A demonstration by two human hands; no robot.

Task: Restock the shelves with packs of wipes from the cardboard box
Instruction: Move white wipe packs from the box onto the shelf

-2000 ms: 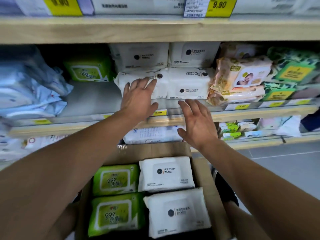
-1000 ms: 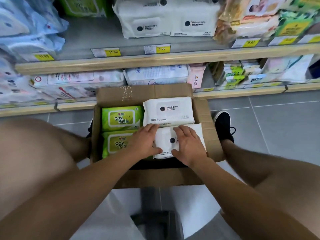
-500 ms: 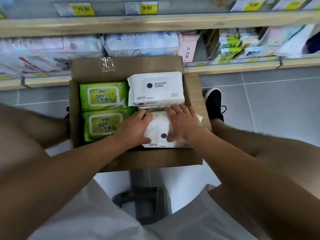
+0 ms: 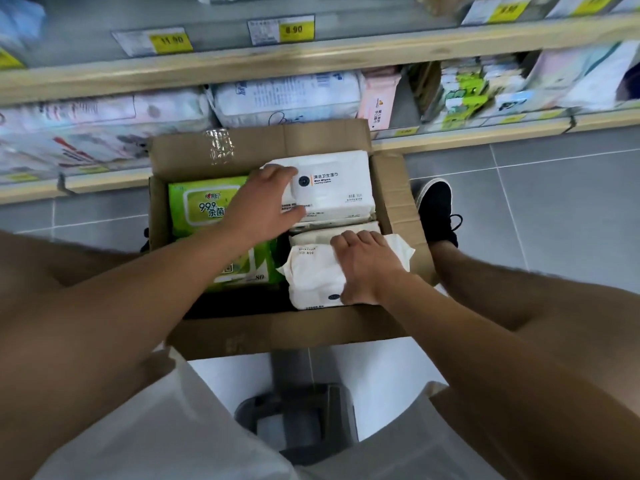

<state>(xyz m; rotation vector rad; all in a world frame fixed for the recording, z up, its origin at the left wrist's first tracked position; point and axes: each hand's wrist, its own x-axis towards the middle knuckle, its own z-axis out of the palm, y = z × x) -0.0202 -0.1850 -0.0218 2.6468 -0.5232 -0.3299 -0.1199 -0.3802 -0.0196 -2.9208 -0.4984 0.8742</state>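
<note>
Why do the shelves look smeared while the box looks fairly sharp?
Head view: the shelf packs and price tags are motion-blurred; the cardboard box and white wipes pack read clearly; the wide lens bows the shelf edge; tape glints.

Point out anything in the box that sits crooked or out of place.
The near white pack under the right hand sits tilted, its crimped end splayed against the cardboard box wall. The far white pack and green packs lie flat.
</note>
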